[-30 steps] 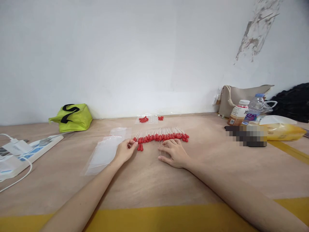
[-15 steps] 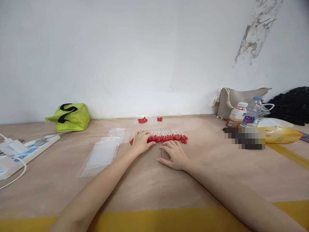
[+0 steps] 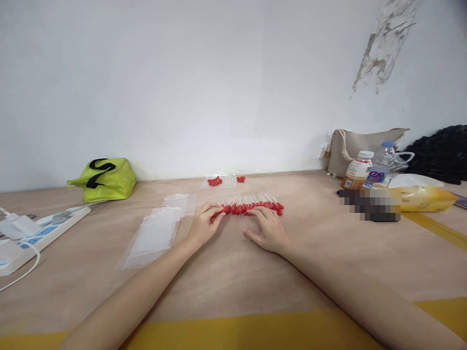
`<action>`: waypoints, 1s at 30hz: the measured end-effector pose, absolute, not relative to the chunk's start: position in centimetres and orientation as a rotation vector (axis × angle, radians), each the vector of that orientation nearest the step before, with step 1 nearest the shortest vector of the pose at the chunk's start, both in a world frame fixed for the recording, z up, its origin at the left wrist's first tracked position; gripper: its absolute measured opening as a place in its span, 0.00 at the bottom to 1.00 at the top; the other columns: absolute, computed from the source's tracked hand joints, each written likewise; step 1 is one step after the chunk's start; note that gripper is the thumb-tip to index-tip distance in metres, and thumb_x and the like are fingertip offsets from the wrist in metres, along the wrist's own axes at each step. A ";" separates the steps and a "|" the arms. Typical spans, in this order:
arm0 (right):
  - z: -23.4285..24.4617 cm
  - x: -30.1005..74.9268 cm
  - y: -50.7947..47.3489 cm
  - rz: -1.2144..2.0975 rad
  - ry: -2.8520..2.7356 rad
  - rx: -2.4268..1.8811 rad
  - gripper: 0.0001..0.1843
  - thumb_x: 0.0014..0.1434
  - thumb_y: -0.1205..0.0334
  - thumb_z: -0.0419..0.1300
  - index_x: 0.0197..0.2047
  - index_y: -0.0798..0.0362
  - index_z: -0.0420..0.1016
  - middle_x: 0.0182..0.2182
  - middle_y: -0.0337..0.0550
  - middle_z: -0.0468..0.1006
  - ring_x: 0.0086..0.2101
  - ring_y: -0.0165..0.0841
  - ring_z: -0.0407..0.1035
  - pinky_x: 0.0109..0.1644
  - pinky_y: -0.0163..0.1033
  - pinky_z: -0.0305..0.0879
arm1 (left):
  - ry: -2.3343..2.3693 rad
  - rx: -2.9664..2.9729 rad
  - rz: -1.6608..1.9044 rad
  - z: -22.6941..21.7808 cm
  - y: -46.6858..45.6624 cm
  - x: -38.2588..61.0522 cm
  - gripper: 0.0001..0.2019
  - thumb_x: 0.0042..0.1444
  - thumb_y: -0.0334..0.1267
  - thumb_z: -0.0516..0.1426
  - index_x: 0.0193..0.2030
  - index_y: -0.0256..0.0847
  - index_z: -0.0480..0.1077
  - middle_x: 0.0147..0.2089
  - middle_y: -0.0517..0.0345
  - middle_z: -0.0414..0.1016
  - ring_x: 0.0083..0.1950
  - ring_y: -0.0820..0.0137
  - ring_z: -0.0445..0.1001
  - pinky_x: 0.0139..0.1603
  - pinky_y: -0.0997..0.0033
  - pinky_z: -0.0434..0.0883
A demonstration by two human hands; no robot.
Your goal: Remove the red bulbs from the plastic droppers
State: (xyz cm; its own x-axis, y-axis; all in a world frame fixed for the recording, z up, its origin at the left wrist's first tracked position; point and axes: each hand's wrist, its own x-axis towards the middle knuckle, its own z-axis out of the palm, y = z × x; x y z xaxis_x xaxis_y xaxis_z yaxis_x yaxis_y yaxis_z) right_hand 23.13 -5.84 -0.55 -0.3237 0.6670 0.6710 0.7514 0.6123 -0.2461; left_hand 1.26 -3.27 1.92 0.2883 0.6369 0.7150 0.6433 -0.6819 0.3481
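Observation:
A row of thin pale sticks with red, rounded ends lies across the middle of the table, red ends toward me. At its left end my left hand pinches red ends between thumb and fingers; how many is hidden. My right hand rests at the row's right part, its fingertips touching the red ends and its thumb held apart. Beneath and beside that thumb lies a clear plastic bag, partly covered by the hand.
Flat clear bags lie left of the row. Behind it, small red pieces rest on clear plastic near the wall. A power strip and green bag stand left; bottles and a yellow packet stand right.
My left hand has shifted left and toward me, its fingers closing in on the left red ends. My right hand has moved slightly right, its fingers less extended.

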 end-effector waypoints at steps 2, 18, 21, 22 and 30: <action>-0.7 23.3 -5.7 -0.158 -2.023 -1.145 0.28 0.52 0.51 0.56 0.55 0.54 0.59 0.50 0.52 0.64 0.49 0.41 0.58 0.50 0.45 0.54 | -1.357 -2.531 -1.532 1.4 -4.5 0.9 0.07 0.53 0.37 0.53 0.37 0.40 0.71 0.39 0.54 0.70 0.40 0.69 0.70 0.40 0.70 0.68; -0.8 23.6 -5.4 -0.303 -2.258 -0.956 0.13 0.61 0.58 0.49 0.39 0.49 0.74 0.30 0.41 0.75 0.36 0.32 0.63 0.50 0.46 0.45 | -1.308 -3.009 -1.654 -0.3 -5.7 2.0 0.07 0.52 0.37 0.54 0.38 0.38 0.68 0.39 0.51 0.69 0.41 0.69 0.70 0.43 0.65 0.69; -0.8 23.5 -5.5 -0.329 -2.271 -0.931 0.13 0.61 0.59 0.48 0.38 0.51 0.73 0.29 0.41 0.74 0.35 0.31 0.62 0.49 0.44 0.46 | -1.223 -2.929 -1.389 0.0 -6.1 2.2 0.12 0.53 0.39 0.54 0.44 0.41 0.69 0.43 0.51 0.69 0.45 0.67 0.67 0.48 0.62 0.65; -0.8 23.4 -5.6 -0.333 -2.270 -0.916 0.13 0.61 0.60 0.48 0.37 0.51 0.73 0.29 0.41 0.74 0.34 0.31 0.62 0.49 0.44 0.46 | -1.193 -2.897 -1.301 0.0 -6.1 2.3 0.13 0.53 0.40 0.54 0.45 0.42 0.69 0.43 0.52 0.70 0.46 0.67 0.67 0.48 0.62 0.64; -0.7 23.4 -6.0 -0.358 -2.295 -0.826 0.13 0.60 0.60 0.48 0.35 0.50 0.73 0.26 0.39 0.73 0.33 0.30 0.61 0.50 0.44 0.44 | -1.142 -2.640 -0.909 -0.3 -6.1 2.3 0.12 0.56 0.45 0.51 0.35 0.44 0.73 0.29 0.57 0.74 0.34 0.68 0.65 0.40 0.64 0.55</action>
